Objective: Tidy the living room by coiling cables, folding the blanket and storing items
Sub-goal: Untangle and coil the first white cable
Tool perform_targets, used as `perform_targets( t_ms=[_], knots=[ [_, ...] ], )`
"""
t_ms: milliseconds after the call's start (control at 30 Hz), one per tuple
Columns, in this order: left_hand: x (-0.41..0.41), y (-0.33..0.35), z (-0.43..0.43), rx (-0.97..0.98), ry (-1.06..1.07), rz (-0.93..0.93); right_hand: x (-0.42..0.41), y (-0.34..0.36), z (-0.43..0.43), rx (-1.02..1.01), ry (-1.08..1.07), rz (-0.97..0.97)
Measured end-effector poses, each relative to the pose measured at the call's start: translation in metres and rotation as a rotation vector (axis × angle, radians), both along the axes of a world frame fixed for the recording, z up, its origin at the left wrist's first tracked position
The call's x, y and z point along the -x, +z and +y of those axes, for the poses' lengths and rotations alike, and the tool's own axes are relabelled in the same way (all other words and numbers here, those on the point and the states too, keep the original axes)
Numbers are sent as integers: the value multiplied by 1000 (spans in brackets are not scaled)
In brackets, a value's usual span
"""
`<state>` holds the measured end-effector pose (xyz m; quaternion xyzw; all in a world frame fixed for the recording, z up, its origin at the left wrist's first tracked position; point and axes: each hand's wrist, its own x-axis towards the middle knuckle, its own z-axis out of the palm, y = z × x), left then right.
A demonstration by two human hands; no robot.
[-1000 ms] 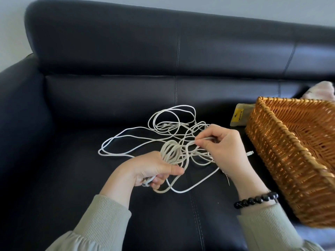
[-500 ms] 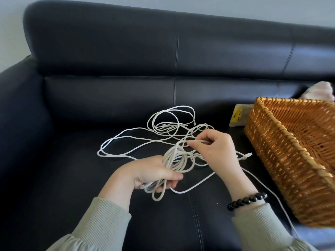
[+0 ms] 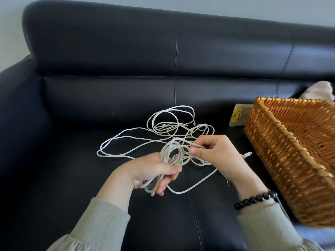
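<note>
Looping up out of the left hand (image 3: 154, 171), the white cable (image 3: 174, 126) is partly wound: a bundle of coils (image 3: 174, 154) rises from the fist, with thumb and curled fingers clamped round its lower end and a few loop ends poking out beneath the fingers. Just beside it, the right hand (image 3: 217, 153) pinches a single strand between thumb and forefinger, and that strand runs leftwards into the top of the coils. The rest of the cable lies loose on the seat of the black leather sofa (image 3: 90, 178), sprawled in wide loops beyond both hands and out to their left, with one curve sweeping under the right wrist. A small plug end (image 3: 247, 154) rests on the seat just right of the right hand. On that wrist sits a bracelet of black beads (image 3: 253, 200), and both arms are in pale grey-green sleeves (image 3: 101, 223). Over to the right, a wicker basket (image 3: 290, 160) sits on the seat near the right forearm. Against its far left corner lies a yellowish pouch (image 3: 237, 115) with a yellow label. The lettering looks like "WAITU", though it is small. Something pale pink (image 3: 322, 89) peeks out behind the basket's far rim.
</note>
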<state>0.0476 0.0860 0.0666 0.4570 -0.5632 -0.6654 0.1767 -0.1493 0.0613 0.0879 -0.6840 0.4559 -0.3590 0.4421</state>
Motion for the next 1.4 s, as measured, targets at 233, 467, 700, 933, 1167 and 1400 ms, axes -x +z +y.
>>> perform_targets(
  t_ms=[233, 467, 700, 933, 1167, 1400],
  knots=[
    [6, 1, 2, 32, 28, -68, -7, -2, 1, 49, -79, 77],
    [12, -1, 0, -96, 132, 342, -10, -6, -1, 49, -235, 16],
    [18, -3, -2, -132, 385, 646, -6, -7, -5, 19, -207, 124],
    [28, -5, -8, 33, 801, 537, -7, -8, -4, 5, -238, 37],
    [29, -2, -8, -25, 833, 702, -21, -7, 5, -39, -21, 106],
    [19, -2, -10, -97, 933, 753, -16, -8, 2, -31, 20, 224]
  ],
)
